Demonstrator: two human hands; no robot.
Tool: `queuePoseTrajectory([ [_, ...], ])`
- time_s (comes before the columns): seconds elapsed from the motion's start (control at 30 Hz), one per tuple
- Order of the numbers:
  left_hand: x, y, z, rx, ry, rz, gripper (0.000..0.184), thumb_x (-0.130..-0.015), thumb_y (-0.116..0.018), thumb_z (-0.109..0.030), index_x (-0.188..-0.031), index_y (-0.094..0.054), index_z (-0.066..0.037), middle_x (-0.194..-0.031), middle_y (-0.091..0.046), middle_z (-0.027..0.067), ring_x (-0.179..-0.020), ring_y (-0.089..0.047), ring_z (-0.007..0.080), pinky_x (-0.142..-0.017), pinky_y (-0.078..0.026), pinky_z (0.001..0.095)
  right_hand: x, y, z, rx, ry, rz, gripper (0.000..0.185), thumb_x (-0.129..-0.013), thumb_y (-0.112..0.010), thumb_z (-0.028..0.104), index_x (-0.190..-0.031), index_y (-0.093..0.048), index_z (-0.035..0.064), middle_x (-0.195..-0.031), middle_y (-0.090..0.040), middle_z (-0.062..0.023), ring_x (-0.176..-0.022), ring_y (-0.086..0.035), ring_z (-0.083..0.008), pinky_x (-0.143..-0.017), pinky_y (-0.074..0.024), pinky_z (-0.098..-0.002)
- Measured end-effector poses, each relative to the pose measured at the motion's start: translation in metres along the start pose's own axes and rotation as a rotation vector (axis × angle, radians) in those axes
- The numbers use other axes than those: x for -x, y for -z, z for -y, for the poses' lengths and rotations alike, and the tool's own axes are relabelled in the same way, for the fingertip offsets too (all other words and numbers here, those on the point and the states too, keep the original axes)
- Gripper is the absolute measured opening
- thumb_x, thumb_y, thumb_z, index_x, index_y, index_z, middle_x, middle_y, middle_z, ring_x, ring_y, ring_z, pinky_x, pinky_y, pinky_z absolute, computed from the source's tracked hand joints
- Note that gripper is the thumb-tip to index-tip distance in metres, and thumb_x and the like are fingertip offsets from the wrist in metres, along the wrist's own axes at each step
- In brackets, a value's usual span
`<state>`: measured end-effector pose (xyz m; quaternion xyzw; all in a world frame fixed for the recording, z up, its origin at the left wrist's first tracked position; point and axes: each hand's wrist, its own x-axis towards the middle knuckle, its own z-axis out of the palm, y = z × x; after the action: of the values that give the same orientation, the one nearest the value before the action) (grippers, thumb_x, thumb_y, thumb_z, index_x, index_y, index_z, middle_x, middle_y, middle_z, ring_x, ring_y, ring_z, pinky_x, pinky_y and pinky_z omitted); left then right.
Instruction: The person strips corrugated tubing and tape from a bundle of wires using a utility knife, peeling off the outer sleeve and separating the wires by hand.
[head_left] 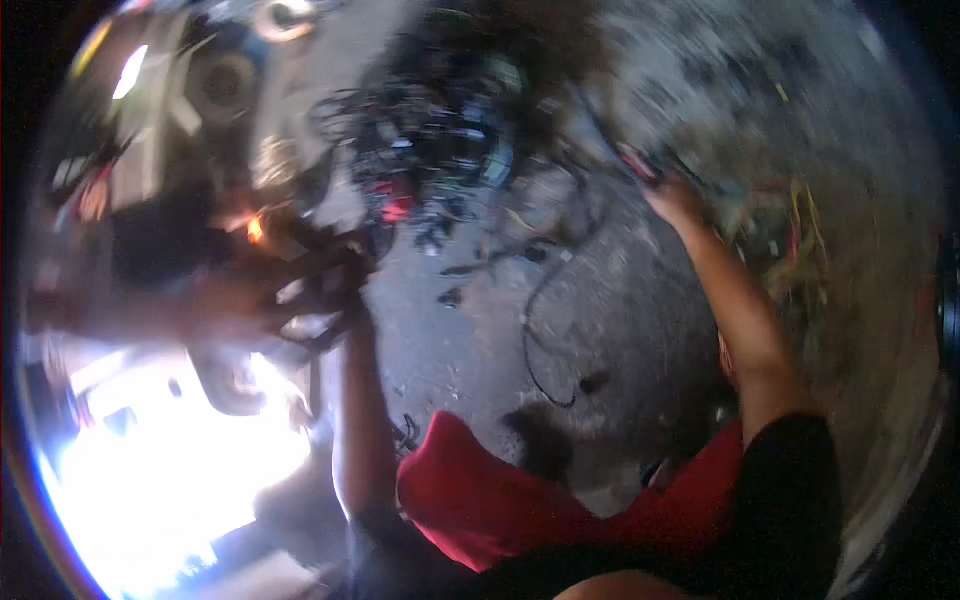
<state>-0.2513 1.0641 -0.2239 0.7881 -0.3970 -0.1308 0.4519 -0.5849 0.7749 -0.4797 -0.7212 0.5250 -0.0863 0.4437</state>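
Note:
My right hand [677, 202] reaches out over the concrete floor, its fingers closed round a red-handled tool [640, 163] with a long thin dark part pointing up and left. My left forearm rises at the left of my red shorts [490, 490]. My left hand [345, 280] is dark and smeared by motion, beside a blurred dark object, so its fingers cannot be made out. A thin black cable [528, 330] curls on the floor between my arms.
A heap of dark cables and scrap [430, 130] lies ahead, with a red piece [395, 203] at its edge. Yellow wires [808, 220] are at the right. Blurred machinery or containers [220, 85] stand at the upper left, above a glaring bright area [180, 460].

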Motion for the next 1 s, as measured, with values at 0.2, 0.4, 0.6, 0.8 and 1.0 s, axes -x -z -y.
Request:
queuePoseTrajectory([
  [0.2, -0.018, 0.035, -0.008, -0.322, -0.159, -0.111, 0.023, -0.088, -0.056, -0.021, -0.105, -0.059, -0.004, -0.077, -0.058, 0.0074, -0.073, -0.055, 0.0133, -0.056, -0.046, 0.0266, 0.037, -0.048, -0.025, 0.184, 0.046, -0.033, 0.038, -0.078, -0.056, 0.026, -0.108, -0.056, 0.0034, -0.096, -0.061, -0.0225, -0.089, -0.061, -0.0369, -0.075, -0.0495, -0.0424],
  [0.4, -0.028, 0.032, -0.047, -0.497, -0.319, -0.191, 0.025, -0.088, -0.055, -0.020, -0.107, -0.058, -0.004, -0.079, -0.060, 0.0085, -0.075, -0.056, 0.0140, -0.059, -0.047, 0.0270, 0.068, -0.054, -0.013, 0.414, 0.147, 0.203, 0.040, -0.080, -0.055, 0.031, -0.111, -0.054, 0.0055, -0.106, -0.058, -0.0213, -0.102, -0.056, -0.0357, -0.086, -0.0429, -0.0501],
  [0.6, 0.014, -0.063, -0.026, -0.112, -0.012, -0.161, 0.021, -0.086, -0.058, -0.011, -0.103, -0.060, 0.000, -0.088, -0.063, 0.0085, -0.082, -0.060, 0.0163, -0.072, -0.049, 0.0286, 0.041, -0.027, -0.064, 0.469, -0.121, -0.319, 0.064, -0.071, -0.063, 0.020, -0.128, -0.042, 0.0014, -0.128, -0.043, -0.0228, -0.118, -0.043, -0.0361, -0.096, -0.0381, -0.0447],
  [0.8, 0.056, -0.164, 0.028, -0.417, 0.037, 0.244, 0.038, -0.081, -0.065, -0.016, -0.111, -0.055, 0.004, -0.088, -0.069, 0.0111, -0.079, -0.065, 0.0175, -0.071, -0.050, 0.0302, 0.049, -0.024, -0.072, 0.496, -0.115, -0.094, 0.046, -0.073, -0.055, 0.025, -0.115, -0.056, 0.0051, -0.119, -0.055, -0.0197, -0.114, -0.051, -0.0340, -0.096, -0.0407, -0.0450],
  [1.0, 0.098, -0.254, 0.026, 0.063, 0.334, 0.589, 0.050, -0.083, -0.064, -0.033, -0.114, -0.052, 0.003, -0.099, -0.063, 0.0144, -0.088, -0.063, 0.0230, -0.077, -0.047, 0.0323, 0.109, 0.005, 0.021, 0.334, 0.061, 0.158, 0.039, -0.066, -0.063, 0.023, -0.095, -0.065, -0.0023, -0.097, -0.063, -0.0252, -0.092, -0.062, -0.0372, -0.079, -0.0498, -0.0430],
])
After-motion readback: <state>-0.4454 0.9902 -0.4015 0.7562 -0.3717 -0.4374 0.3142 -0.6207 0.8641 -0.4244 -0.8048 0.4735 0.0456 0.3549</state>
